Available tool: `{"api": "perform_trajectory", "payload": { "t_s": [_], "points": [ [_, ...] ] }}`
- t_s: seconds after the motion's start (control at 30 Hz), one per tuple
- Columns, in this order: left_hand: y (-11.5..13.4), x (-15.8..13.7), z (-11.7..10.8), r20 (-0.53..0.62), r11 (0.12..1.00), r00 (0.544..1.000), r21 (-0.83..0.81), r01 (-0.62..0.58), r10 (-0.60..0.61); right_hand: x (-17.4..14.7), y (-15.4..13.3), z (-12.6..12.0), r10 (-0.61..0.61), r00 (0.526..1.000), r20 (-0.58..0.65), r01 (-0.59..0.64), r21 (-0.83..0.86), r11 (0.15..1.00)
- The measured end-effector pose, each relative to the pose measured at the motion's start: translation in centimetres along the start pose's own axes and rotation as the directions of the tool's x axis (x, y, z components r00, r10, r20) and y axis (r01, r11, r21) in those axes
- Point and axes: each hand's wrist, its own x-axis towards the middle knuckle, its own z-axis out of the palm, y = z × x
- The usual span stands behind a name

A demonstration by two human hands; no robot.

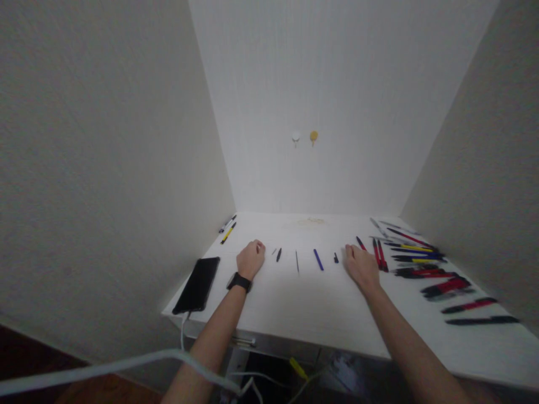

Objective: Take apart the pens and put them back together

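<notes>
One head-worn view, forward and down over the counter [278,314]
From above the 6 o'clock edge, it faces the back wall [303,73] at 12, left wall [105,168] at 9, right wall [492,168] at 3; left hand [251,259] and right hand [362,266] lie at middle distance.

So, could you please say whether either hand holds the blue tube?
No, the blue tube lies on the table between the left hand and the right hand, apart from both.

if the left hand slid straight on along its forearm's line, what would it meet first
Probably the back wall: the left hand points forward and slightly right, and the black pen piece lies off to the right of that line, though depth is hard to judge.
</notes>
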Motion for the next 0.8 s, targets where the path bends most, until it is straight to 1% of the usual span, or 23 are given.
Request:
{"api": "perform_trajectory", "payload": {
  "t_s": [0.1,0.23,0.33,0.43,0.5,0.57,0.6,0.67,0.73,0.8],
  "points": [
    [0.2,-0.1,0.0,0.016,0.998,0.998,0.002,-0.066,0.066,0.0,0.1,0.1,-0.004,1.000,-0.011,0.004,0.008,1.000],
    [0.2,-0.2,0.0,0.031,0.997,0.997,0.019,-0.071,0.070,-0.2,0.1,0.0,-0.023,0.999,-0.043,0.023,0.011,1.000],
    [0.1,-0.1,0.1,0.013,0.997,0.997,0.013,-0.080,0.080,-0.7,-1.0,-0.6,-0.092,0.992,-0.091,0.093,0.009,0.996],
    [0.0,0.0,0.3,0.003,0.997,0.997,0.007,-0.079,0.079,-1.5,-3.7,-1.6,-0.277,0.954,-0.116,0.282,0.031,0.959],
    [-0.1,0.0,0.4,0.001,0.998,0.998,-0.001,-0.069,0.069,-1.9,-6.3,-2.1,-0.415,0.905,-0.097,0.422,0.066,0.904],
    [0.0,0.0,0.3,0.010,0.998,0.998,-0.005,-0.058,0.058,-2.1,-9.0,-2.2,-0.503,0.862,-0.067,0.507,0.075,0.859],
    [0.0,-0.1,0.3,0.016,0.999,0.999,-0.005,-0.052,0.052,-2.2,-10.3,-2.1,-0.525,0.851,-0.030,0.526,0.073,0.848],
    [0.1,-0.1,0.1,0.025,0.999,0.999,-0.006,-0.038,0.038,-2.3,-12.4,-1.8,-0.520,0.854,0.008,0.519,0.057,0.853],
    [0.2,-0.2,0.0,0.011,1.000,1.000,-0.014,-0.026,0.026,-2.3,-13.9,-1.2,-0.478,0.878,0.013,0.477,0.023,0.878],
    [0.2,-0.2,-0.2,-0.019,0.999,0.999,-0.029,-0.027,0.026,-2.5,-14.8,-0.6,-0.423,0.906,0.001,0.423,-0.002,0.906]
  ]
}}
